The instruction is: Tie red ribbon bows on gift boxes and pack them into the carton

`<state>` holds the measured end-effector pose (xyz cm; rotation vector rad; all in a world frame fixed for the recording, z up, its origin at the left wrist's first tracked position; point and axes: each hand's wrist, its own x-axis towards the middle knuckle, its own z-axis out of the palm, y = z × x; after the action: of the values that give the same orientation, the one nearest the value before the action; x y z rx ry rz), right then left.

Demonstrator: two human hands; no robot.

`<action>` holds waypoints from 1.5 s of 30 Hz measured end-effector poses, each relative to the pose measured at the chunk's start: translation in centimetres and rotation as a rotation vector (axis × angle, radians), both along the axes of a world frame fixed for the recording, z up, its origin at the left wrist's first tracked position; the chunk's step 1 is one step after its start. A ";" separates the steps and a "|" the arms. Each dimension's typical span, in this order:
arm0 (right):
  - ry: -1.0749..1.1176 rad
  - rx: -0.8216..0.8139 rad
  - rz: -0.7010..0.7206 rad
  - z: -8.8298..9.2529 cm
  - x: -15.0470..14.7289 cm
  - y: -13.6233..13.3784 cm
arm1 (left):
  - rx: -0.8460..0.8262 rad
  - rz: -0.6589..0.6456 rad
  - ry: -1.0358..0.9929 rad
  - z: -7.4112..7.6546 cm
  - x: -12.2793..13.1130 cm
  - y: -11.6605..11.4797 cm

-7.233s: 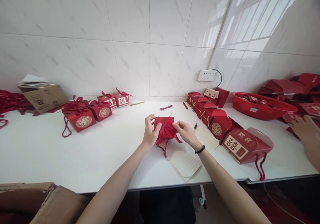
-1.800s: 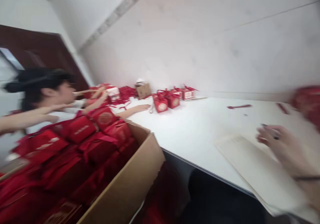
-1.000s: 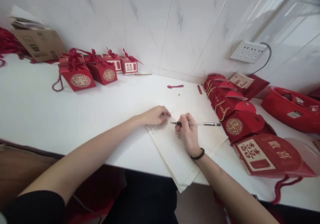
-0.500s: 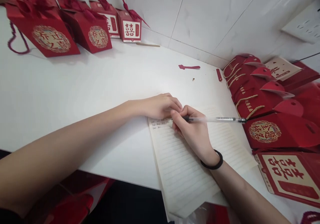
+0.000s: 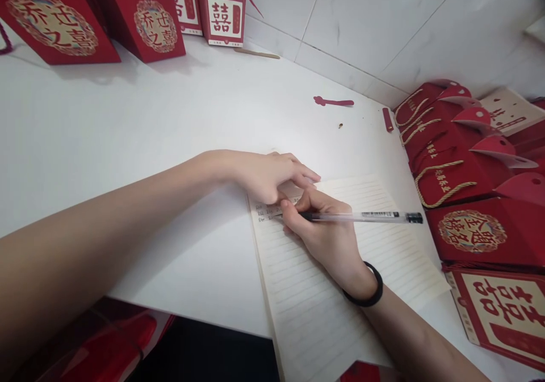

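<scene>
My right hand (image 5: 326,231), with a black band (image 5: 374,291) round its wrist, pinches a clear pen (image 5: 366,217) that has a dark grip and a black end cap. The pen's tip is at the rows of small handwritten figures near the upper left of a lined notebook (image 5: 306,297). Across the notebook's top edge lies my left hand (image 5: 276,175), palm down with the fingers stretched out, just beyond the right fingers. Part of the writing is hidden beneath both hands.
Red gift boxes (image 5: 151,24) with ribbons stand at the back left. More red boxes with cord handles (image 5: 443,183) line the right side. A dark red strip (image 5: 334,102), a small red piece (image 5: 388,120) and a thin brown stick (image 5: 258,54) lie near the tiled wall (image 5: 349,30).
The view has shifted closer and lower. My left fingers have straightened out, and the right hand's pen tip has moved left to the lowest written row.
</scene>
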<state>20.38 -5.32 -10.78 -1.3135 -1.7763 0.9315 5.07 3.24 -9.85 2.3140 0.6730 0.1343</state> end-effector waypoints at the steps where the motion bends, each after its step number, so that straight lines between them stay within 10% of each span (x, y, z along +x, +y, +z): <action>1: 0.003 -0.014 0.004 0.0 0.0 0.0 | 0.000 -0.004 -0.007 -0.1 0.0 0.0; 45: -0.073 0.083 -0.077 0.2 0.0 0.0 | 0.019 -0.029 0.041 0.6 0.1 -0.3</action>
<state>20.39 -5.30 -10.56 -1.3679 -1.7867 0.7694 5.16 2.96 -9.24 2.3490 0.6608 0.0804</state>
